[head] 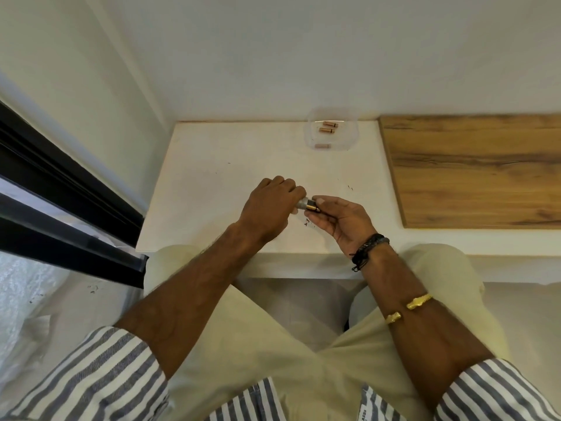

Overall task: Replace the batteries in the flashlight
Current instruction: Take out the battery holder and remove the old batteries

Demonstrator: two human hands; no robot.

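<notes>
My left hand (270,205) is closed around a small silver flashlight (302,203), whose open end pokes out to the right of my fist. My right hand (337,220) pinches a black and copper battery (312,207) between thumb and fingers, its tip at the flashlight's open end. Both hands hover just above the white table (212,177). Most of the flashlight's body is hidden inside my left fist.
A clear plastic container (332,129) at the table's back holds several copper batteries (327,130). A wooden board (473,168) lies to the right. A dark window frame (60,192) runs along the left. My knees sit under the table's near edge.
</notes>
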